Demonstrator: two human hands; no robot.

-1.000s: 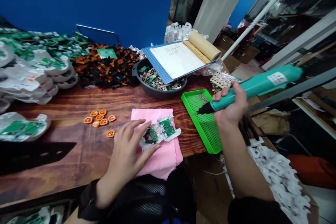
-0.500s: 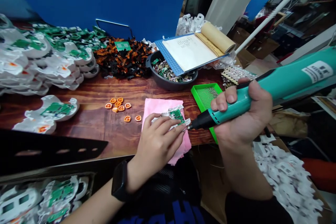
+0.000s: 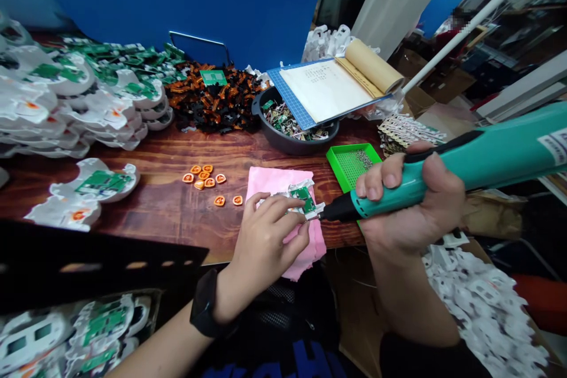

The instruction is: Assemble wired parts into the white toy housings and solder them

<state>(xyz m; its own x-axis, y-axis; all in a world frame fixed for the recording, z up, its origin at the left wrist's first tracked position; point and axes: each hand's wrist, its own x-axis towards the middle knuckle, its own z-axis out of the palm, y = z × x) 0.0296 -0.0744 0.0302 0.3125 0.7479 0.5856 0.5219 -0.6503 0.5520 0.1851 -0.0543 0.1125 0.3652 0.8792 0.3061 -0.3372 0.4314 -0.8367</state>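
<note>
Seven orange buttons [image 3: 207, 178] dot the tabletop [image 3: 168, 212] as the right hand [image 3: 414, 207] grips one teal screwdriver [image 3: 447, 174], tip pointing left, long axis near-horizontal; the left hand [image 3: 266, 242] pins one circuit-board assembly [image 3: 303, 198].

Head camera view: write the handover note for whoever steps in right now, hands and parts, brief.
Left hand: pressing down on the white casing with the green circuit board, which lies on the pink cloth.
Right hand: gripping the teal electric screwdriver, tip at the board's right edge.
Nearby: green screw tray right of the cloth, orange buttons to its left, stacked casings far left.
Done: casing placed and steadied, driver in position.
Left: whether a screw is seated cannot be made out; check it.
</note>
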